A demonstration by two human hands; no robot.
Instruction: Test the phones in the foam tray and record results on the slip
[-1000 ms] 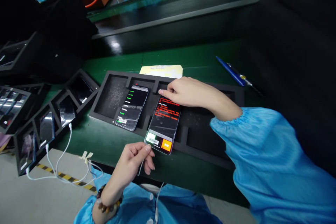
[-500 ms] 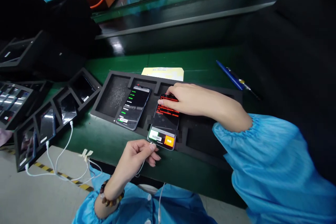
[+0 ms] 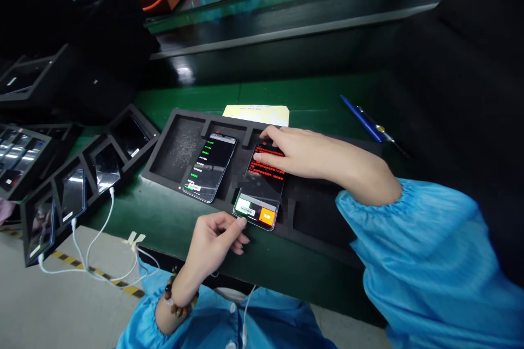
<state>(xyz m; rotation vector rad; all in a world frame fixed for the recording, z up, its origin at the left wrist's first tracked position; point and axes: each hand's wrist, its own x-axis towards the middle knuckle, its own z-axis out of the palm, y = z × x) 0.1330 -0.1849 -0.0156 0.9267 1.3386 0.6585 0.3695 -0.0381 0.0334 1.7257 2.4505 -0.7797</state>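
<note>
Obs.: phone [image 3: 262, 188] at ctr. of frame, screen up, slanted in a compt. of the tray [image 3: 174, 144], btm end over the front rim. Your L hand [image 3: 223, 233] has thumb and fingers closed together at the phone's btm edge, apparently pinching the end of a white cable [image 3: 215, 275]; plug mostly hidden. Your R hand [image 3: 284, 148] is curled over the top end, thumb on the screen; can't tell if it grips or only steadies.

Rec.: brace that top end, hold the plug square to the btm edge, press light and straight, no twisting; fingertips off the coloured btns [image 3: 267, 216].

Containers: tray also has a second phone [image 3: 210, 169], next compt. left, lit w/ a green-and-white list, btm end likewise on the rim. Side tray [image 3: 146, 142], left of frame, has four dark phones [image 3: 73, 196] in a row; three w/ white leads [image 3: 111, 192] at their btm ends.
</note>
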